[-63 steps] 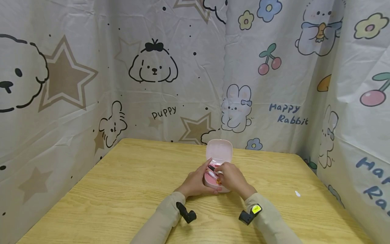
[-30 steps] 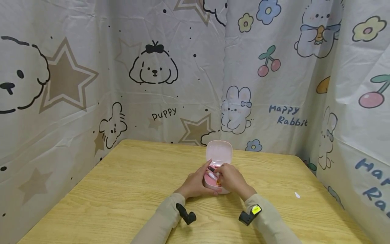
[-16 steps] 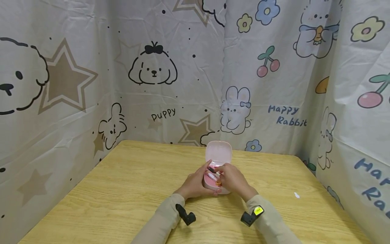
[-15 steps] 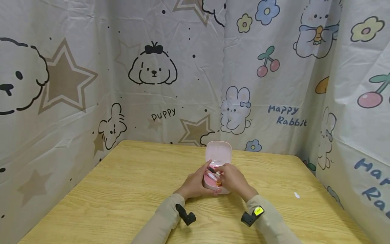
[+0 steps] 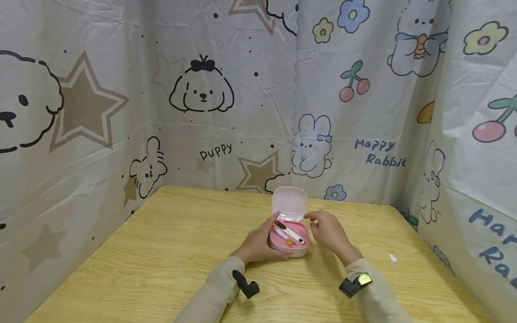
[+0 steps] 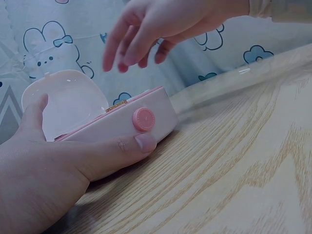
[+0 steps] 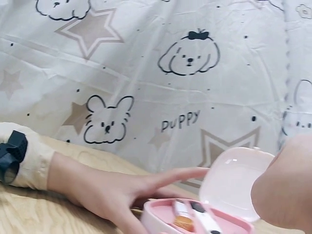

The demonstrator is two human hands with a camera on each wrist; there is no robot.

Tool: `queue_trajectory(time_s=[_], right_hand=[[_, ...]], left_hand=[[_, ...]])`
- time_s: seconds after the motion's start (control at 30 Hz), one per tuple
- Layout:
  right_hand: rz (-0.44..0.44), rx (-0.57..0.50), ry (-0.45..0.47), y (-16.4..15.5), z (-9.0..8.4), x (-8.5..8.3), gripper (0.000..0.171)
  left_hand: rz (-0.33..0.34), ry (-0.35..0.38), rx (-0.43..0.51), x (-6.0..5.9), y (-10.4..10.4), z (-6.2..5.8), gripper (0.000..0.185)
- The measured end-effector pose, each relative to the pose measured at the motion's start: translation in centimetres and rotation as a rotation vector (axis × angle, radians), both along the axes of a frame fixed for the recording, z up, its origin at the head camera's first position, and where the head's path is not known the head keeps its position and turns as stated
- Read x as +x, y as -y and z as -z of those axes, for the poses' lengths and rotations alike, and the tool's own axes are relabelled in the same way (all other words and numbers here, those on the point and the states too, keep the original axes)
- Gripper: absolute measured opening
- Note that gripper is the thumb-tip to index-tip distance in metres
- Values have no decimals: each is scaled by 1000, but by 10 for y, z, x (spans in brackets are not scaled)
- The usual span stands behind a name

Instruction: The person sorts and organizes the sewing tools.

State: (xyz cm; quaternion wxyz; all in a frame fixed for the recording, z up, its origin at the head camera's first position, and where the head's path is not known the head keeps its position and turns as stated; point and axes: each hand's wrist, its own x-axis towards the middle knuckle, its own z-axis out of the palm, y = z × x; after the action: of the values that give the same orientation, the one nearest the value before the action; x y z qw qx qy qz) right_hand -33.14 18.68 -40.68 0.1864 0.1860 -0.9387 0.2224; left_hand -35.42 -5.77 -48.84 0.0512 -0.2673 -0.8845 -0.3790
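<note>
A small pink box [image 5: 299,252] with rounded corners stands on the table, its lid [image 5: 289,202] raised at the back. My left hand [image 5: 257,241] grips the box at its left side, thumb along the front beneath a round pink button [image 6: 144,120]. Inside the box lies a slim white stick [image 5: 295,235] with a black end, slanting across the tray. Beside it is a white piece with an amber end [image 7: 183,223]; its kind is unclear. Just right of the box hovers my right hand [image 5: 331,231], fingers loosely bent and holding nothing, seen above the box in the left wrist view.
The wooden table [image 5: 194,229] extends on both sides of the box. A small white patch [image 5: 393,257] lies at the right. A printed curtain [image 5: 250,98] hangs around the back and sides.
My right hand has let go of the white stick and moved right, out of the box. The stick now lies in full view in the tray. My left hand stays on the box.
</note>
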Motion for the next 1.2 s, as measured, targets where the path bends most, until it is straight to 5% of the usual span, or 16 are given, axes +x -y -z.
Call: queue_trajectory(time_s=[0.5,1.2], right_hand=[[124,-57,-98,-70,7,11,25],[404,-12,80,-163,29,30,39]], left_hand=[[5,5,5,0,-1,1,130],[-4,27,2,2,0,-2,127]])
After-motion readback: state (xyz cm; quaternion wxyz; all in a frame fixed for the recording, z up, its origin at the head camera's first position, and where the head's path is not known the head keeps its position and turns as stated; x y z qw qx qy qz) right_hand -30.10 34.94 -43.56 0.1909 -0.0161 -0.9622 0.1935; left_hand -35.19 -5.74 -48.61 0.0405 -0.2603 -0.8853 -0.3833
